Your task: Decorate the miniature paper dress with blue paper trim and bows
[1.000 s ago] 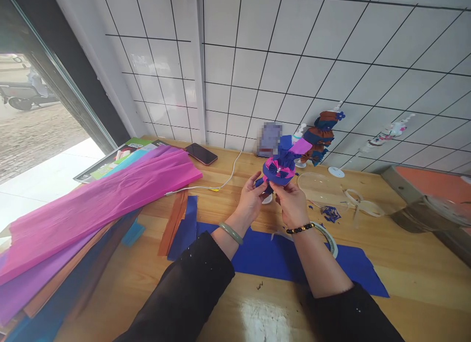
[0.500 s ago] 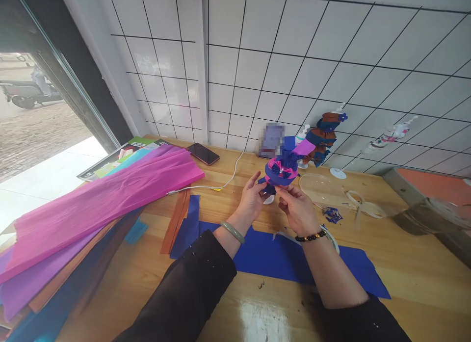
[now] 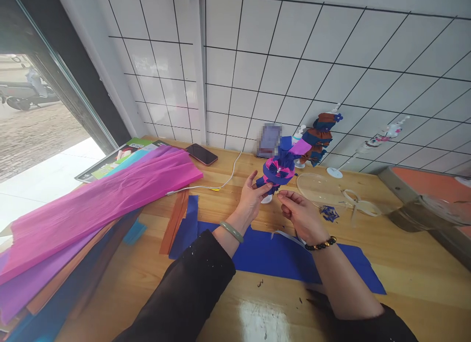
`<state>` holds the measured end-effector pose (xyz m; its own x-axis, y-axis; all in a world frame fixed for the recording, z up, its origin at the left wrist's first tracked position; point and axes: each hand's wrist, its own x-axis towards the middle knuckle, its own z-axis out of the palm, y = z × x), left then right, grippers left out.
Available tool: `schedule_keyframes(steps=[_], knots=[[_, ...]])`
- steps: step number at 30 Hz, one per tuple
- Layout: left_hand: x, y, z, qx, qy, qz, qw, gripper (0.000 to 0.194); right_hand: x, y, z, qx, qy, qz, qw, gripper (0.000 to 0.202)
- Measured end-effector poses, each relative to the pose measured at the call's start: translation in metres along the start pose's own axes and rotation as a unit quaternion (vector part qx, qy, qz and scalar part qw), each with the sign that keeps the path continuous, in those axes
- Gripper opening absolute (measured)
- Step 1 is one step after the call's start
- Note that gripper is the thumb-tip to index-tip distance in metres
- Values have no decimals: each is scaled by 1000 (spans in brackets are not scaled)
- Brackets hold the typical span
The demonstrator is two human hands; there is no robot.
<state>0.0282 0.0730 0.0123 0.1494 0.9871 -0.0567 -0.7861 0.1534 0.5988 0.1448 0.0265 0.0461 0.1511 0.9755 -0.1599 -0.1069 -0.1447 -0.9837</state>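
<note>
A small dressed figure of blue and pink crepe paper (image 3: 278, 171), with a pleated fan-shaped bow on its front, stands tilted over the table on a white base (image 3: 266, 199). My left hand (image 3: 250, 197) grips its lower edge, the thumb across the front and the fingers behind. Just right of the hem is my right hand (image 3: 299, 212), thumb and forefinger pinched together; whether something tiny lies between them I cannot make out. Beneath both forearms a long blue crepe paper sheet (image 3: 265, 256) lies flat, with a pale strip (image 3: 289, 236) on it.
Pink crepe paper (image 3: 110, 190) and other coloured sheets pile up at left. A phone (image 3: 201, 154) and white cable (image 3: 232, 172) lie behind. Another dressed figure (image 3: 321, 138) and a white figure on a stand (image 3: 386, 133) stand near the tiled wall. Blue scraps (image 3: 328, 213) and clear tape (image 3: 356, 203) lie right.
My right hand has drawn away from the figure's hem, a little right and down. My left hand keeps its hold, its thumb now further across the hem.
</note>
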Motion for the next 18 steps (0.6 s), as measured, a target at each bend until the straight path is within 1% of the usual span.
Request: schedule_keyframes(steps=[4, 10, 13, 18], knots=[[2, -1, -2, 3, 6, -5, 1000, 83, -1, 0, 1, -29, -20, -4, 999, 33], [2, 0, -5, -22, 2, -12, 1000, 76, -5, -1, -3, -69, -38, -15, 997, 34], [1, 2, -4, -39, 6, -23, 999, 67, -11, -1, -5, -95, -47, -12, 994, 36], [1, 4, -4, -57, 32, -24, 998, 43, -23, 0, -15, -151, -73, 21, 986, 40]])
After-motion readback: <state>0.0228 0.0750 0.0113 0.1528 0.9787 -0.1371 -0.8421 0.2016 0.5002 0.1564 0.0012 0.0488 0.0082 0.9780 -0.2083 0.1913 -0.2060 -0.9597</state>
